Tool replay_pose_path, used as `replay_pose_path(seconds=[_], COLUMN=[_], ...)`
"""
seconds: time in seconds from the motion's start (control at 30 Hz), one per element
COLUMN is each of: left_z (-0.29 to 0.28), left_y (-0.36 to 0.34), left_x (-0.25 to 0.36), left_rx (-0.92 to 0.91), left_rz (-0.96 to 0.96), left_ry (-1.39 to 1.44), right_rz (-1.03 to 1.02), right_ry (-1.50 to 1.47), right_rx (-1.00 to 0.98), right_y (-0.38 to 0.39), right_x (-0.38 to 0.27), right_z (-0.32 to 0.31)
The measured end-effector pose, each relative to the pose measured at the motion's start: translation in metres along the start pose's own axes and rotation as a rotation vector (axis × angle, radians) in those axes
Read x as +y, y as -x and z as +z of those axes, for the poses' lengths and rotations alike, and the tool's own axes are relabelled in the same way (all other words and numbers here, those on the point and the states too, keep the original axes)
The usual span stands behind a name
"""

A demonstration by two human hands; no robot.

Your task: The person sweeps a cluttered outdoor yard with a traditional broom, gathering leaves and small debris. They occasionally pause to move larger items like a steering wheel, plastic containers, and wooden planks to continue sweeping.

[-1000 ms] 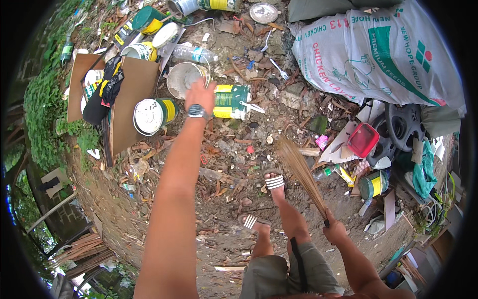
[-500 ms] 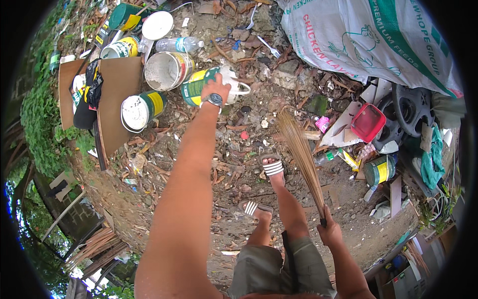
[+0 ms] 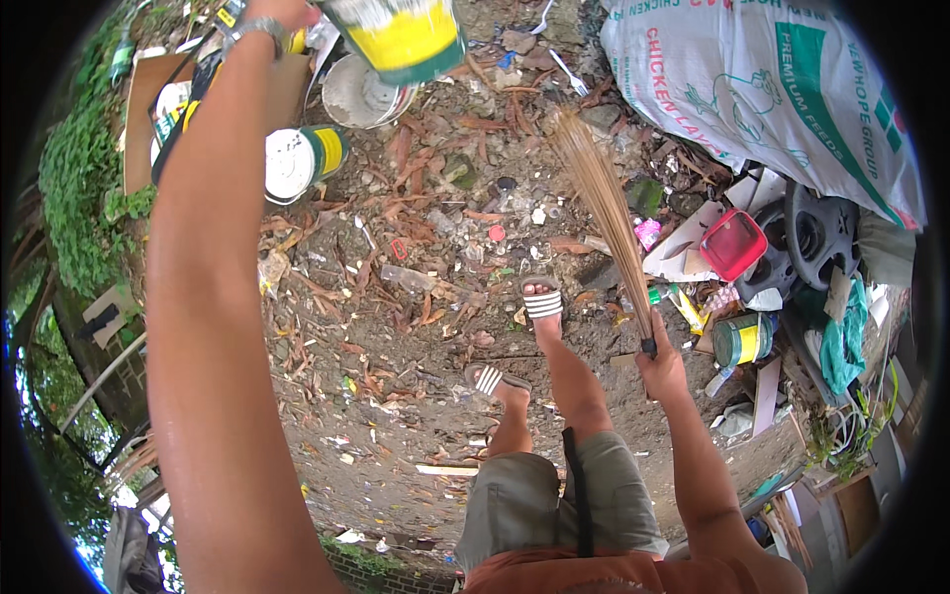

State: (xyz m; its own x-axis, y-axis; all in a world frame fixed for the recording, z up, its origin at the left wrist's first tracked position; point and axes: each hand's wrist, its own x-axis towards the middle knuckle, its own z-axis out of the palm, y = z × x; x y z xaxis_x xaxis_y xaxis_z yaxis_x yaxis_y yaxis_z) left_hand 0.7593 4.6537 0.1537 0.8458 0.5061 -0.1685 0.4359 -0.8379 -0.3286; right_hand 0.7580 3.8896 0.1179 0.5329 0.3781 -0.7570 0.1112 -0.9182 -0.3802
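My left hand (image 3: 284, 12) is at the top edge, partly cut off by the picture's rim. It holds up a green, yellow and white paint bucket (image 3: 408, 42), which hangs above the ground; how the fingers grip it is largely out of sight. Closed round the dark handle end of a stick broom (image 3: 602, 193) is my right hand (image 3: 661, 370). The broom's bristles point away from me, fanned out over the littered soil. Below the raised bucket, a dirty white bucket (image 3: 358, 96) lies on its side. A tilted paint bucket with a white lid (image 3: 289, 164) rests nearer my left forearm.
A large white and green feed sack (image 3: 727, 99) lies at the far right. Near it are a red plastic container (image 3: 733, 246), grey wheel covers (image 3: 823, 230) and a green paint can (image 3: 743, 341). Dry leaves and scraps cover the ground around my sandalled feet (image 3: 541, 300).
My left hand has lifted the paint bucket off the ground and carried it up and to the left. The broom has shifted slightly, its handle end farther forward, still in my right hand.
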Motion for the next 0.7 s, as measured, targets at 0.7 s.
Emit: replay_pose_path(seconds=[0.7], left_z=[0.053], left_y=[0.723], left_x=[0.298], left_rx=[-0.475], left_rz=[-1.198], left_ry=[1.213], right_rz=[-0.168], right_ry=[0.387], right_rx=[-0.192], right_y=[-0.017], right_x=[-0.168], right_z=[0.070])
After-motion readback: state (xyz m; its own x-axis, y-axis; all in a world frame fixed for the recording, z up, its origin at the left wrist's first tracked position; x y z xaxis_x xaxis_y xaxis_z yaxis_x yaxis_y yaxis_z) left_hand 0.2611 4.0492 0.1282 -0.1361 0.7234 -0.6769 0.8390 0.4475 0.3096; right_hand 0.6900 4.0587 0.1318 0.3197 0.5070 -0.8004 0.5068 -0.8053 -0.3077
